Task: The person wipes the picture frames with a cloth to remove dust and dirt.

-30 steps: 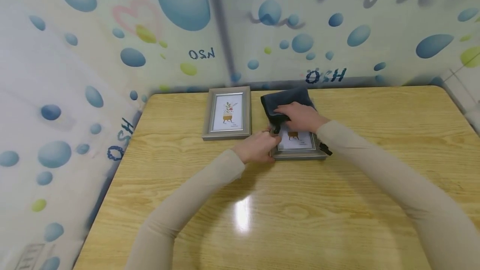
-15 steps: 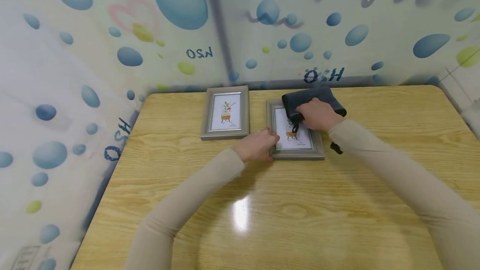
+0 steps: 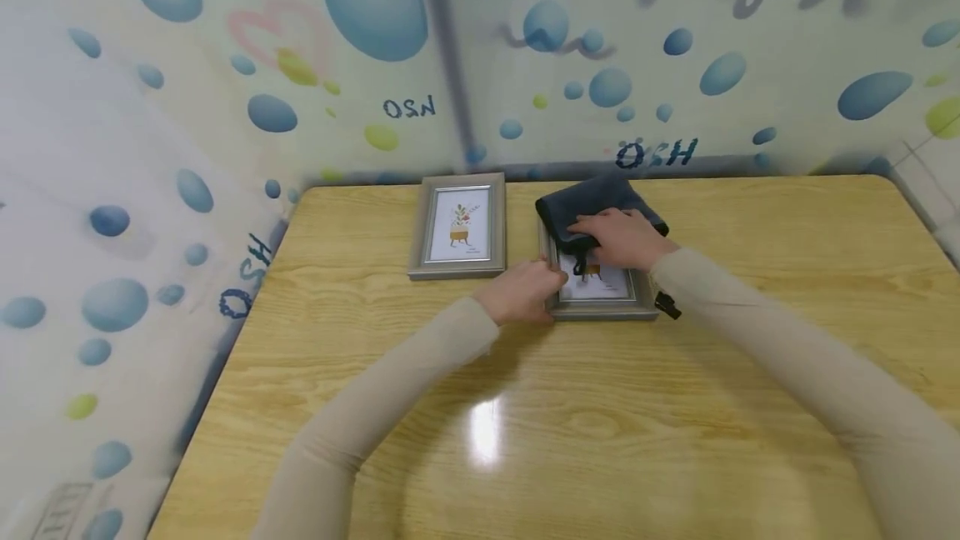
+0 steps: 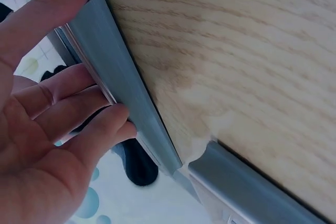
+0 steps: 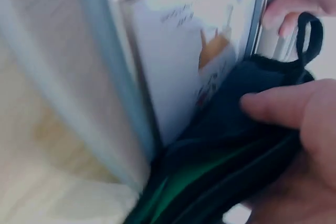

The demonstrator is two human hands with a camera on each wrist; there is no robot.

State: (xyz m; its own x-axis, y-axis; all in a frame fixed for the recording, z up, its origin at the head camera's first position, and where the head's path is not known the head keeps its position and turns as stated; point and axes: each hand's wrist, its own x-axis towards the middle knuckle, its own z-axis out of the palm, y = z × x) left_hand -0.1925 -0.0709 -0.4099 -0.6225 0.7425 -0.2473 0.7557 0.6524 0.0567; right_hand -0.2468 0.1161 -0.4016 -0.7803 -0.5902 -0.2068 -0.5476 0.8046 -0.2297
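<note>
A grey picture frame with a plant print lies flat on the wooden table. My left hand grips its left border; in the left wrist view the thumb is at one corner and the fingertips rest along the inner edge. Over the upper part of the print lies a folded dark blue cloth with black edging and a small loop. My right hand holds this cloth against the frame, its thumb on top in the right wrist view. The cloth hides the print's upper part.
A second, matching picture frame lies to the left, a narrow gap away. Behind the table's back edge hangs a pale curtain-like backdrop with blue drops. The wooden tabletop stretches toward me and to both sides.
My right hand swept the cloth to the right, uncovering more of the print, then came back left over it. My left hand stays on the frame's left border.
</note>
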